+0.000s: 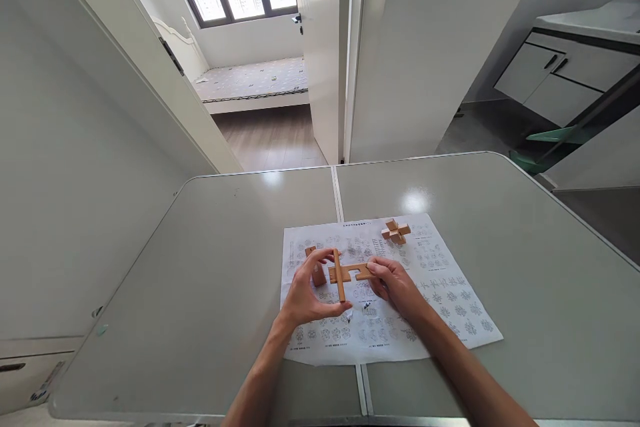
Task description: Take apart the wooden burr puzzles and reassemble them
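Note:
My left hand (306,290) is closed on a narrow wooden stick (341,288), gripping it by its two ends between thumb and fingers. A flat notched wooden puzzle piece (361,275) lies crosswise to the stick and meets it at its left end; whether the two are locked together I cannot tell. Its right end is pinched by my right hand (395,285). Behind my left fingers is another wooden piece (319,275), partly hidden. An assembled wooden cross-shaped puzzle (397,232) rests near the far right of the printed sheet (400,352).
The sheet, covered with small line diagrams, lies on a grey folding table (210,293) with a metal seam down its middle. Beyond the far edge are a doorway with an open door (320,47) and a bed (255,80). White cabinets (565,73) stand at right.

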A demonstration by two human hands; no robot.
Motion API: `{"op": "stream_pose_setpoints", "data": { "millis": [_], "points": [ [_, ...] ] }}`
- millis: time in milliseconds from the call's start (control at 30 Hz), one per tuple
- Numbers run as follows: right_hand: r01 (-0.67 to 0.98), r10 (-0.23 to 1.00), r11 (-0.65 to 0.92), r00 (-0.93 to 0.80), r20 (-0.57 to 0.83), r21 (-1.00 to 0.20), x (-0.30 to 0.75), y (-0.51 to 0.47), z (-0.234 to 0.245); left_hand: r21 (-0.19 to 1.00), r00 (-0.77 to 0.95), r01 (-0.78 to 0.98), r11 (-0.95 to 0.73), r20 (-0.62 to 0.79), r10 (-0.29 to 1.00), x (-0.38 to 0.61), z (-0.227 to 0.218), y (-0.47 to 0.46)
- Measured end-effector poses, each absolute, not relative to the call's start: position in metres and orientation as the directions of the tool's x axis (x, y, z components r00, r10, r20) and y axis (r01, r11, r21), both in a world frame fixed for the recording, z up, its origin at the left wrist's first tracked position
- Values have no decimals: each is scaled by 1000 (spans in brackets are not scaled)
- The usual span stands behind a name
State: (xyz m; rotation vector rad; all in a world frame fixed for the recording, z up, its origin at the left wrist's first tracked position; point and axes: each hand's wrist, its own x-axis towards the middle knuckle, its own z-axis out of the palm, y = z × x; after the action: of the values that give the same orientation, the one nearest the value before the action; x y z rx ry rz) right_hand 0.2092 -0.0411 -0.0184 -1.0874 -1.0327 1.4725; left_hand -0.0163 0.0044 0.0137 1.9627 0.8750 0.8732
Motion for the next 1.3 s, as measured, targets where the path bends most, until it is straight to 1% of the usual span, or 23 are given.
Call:
{"op": "stream_pose_setpoints", "data": {
  "millis": [200, 367, 600, 800, 1000, 1200, 1300],
  "points": [
    [-276, 983, -174, -104, -150, -945, 208, -41, -21, 860, 502, 264, -436, 264, 823, -16, 15, 4],
    [-246, 983, -180, -78, -166, -952, 207, -41, -21, 870, 481, 269, -413, 250, 840, -16, 15, 3],
    [-272, 979, -202, -91, -183, -941, 210, -41, -14, 869, 522, 250, -428, 251, 815, -16, 14, 3],
    [-255, 981, -193, -72, -181, -947, 210, -41, -13, 858, 484, 283, -429, 259, 836, -16, 15, 2],
    [-264, 980, -199, -67, -188, -944, 210, -41, -17, 867, 507, 250, -430, 262, 822, -17, 15, 4],
    [-277, 980, -199, -65, -188, -940, 210, -40, -19, 868, 462, 297, -399, 236, 855, -17, 14, 3],
    [-273, 979, -203, -69, -191, -940, 210, -40, -18, 878, 490, 263, -401, 236, 839, -18, 13, 4]
  ]
}}
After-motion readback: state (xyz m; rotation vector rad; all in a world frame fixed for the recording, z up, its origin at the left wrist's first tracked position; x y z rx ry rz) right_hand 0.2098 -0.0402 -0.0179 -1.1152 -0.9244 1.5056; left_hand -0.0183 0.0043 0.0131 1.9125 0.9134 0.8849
